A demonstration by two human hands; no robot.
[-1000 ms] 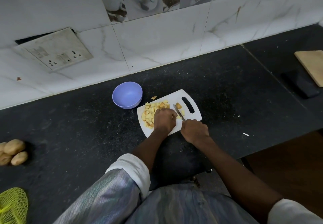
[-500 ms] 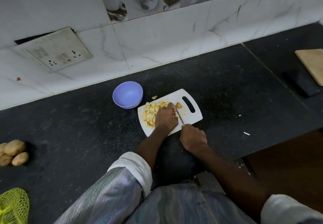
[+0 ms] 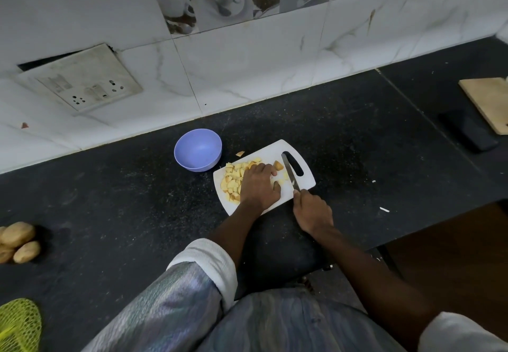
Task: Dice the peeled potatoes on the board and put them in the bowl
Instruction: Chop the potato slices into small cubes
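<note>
your white cutting board (image 3: 275, 156) lies at an angle on the dark speckled surface (image 3: 110, 214), its handle slot toward the far right corner. your left hand (image 3: 258, 185) rests palm-down on the board with the fingers laid over the diced potato pieces (image 3: 233, 179), which are heaped on the board's left half; the fingers look loosely bent over the pile, and you cannot tell whether they hold any piece. one larger brownish chunk (image 3: 278, 165) sits just past your fingertips, and a couple of small pale bits lie between your hand and the blade. your right hand (image 3: 313, 211) has its grip closed round the knife (image 3: 288, 170) handle at the near right edge of the board; the blade runs away from you across the board, right beside the handle slot, tip toward the far edge. the lilac bowl (image 3: 198, 149) stands on the surface just left of the board's far corner, near it but not touching, and nothing shows inside it. a single potato scrap (image 3: 240, 153) lies on the surface between bowl and board. far left, a few whole unpeeled potatoes (image 3: 19, 241) sit together at the frame edge, with a yellow-green mesh bag (image 3: 18, 324) nearer you. at far right a wooden board (image 3: 489, 101) and a dark flat object (image 3: 467, 131) lie well apart from the work. a switch plate (image 3: 79, 79) is set in the tiled wall behind.
</note>
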